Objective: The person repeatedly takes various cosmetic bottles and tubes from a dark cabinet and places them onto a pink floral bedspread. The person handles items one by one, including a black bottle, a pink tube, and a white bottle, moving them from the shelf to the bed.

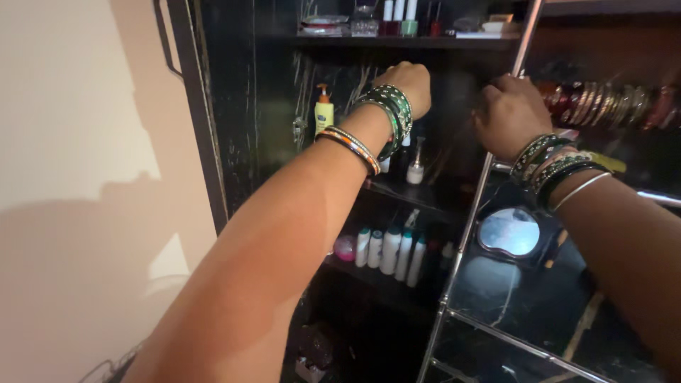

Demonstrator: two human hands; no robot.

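Observation:
My left hand [409, 84] reaches into a dark shelf unit, fingers curled shut deep in the middle shelf; what it touches is hidden. Green and orange bangles circle that wrist. My right hand [509, 113] is closed on the metal edge of the glass cabinet door [474, 213], near its top. Green and silver bangles sit on the right wrist. A row of bangles [610, 103] hangs on a rod just right of that hand.
A yellow pump bottle [324, 110] stands on the middle shelf at left. Small bottles [416, 167] sit under my left wrist. Several white bottles [390, 250] line the lower shelf. Jars and bottles fill the top shelf [397, 41]. An oval mirror [509, 232] rests behind the door. A pale wall [85, 177] is at left.

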